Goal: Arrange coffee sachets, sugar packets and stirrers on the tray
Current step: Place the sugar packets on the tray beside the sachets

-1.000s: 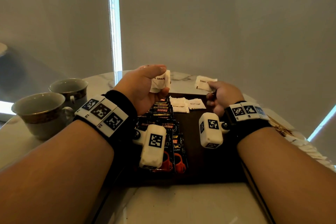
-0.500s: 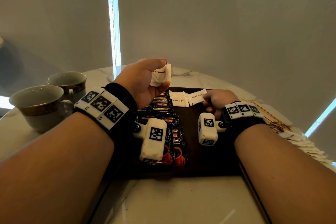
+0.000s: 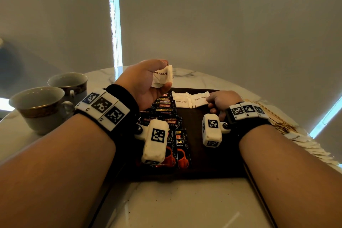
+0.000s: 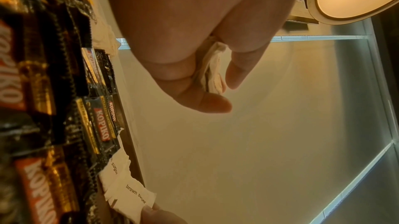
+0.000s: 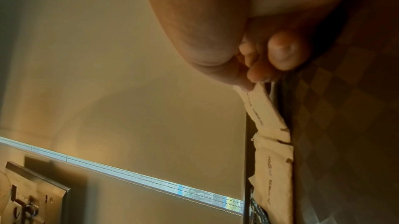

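A dark tray (image 3: 196, 131) lies in front of me on the marble table. Black coffee sachets (image 3: 164, 107) run in an overlapping row down its left side. White brown-sugar packets (image 3: 182, 100) lie at its far edge. My left hand (image 3: 148, 83) is raised above the sachets and grips a small stack of sugar packets (image 3: 162, 77), seen edge-on in the left wrist view (image 4: 212, 72). My right hand (image 3: 220, 99) is low on the tray and pinches the end of one sugar packet (image 3: 200, 99), which lies beside the others (image 5: 261, 108).
Two cups (image 3: 42, 105) stand at the left of the table. At the right, off the tray, lie thin wooden stirrers (image 3: 275, 116) and a fanned row of white packets (image 3: 312, 148). Bare marble (image 3: 175, 205) lies near me.
My right hand came down from beyond the tray's far edge with a sugar packet and set it beside the ones on the tray. The left hand kept its stack raised.
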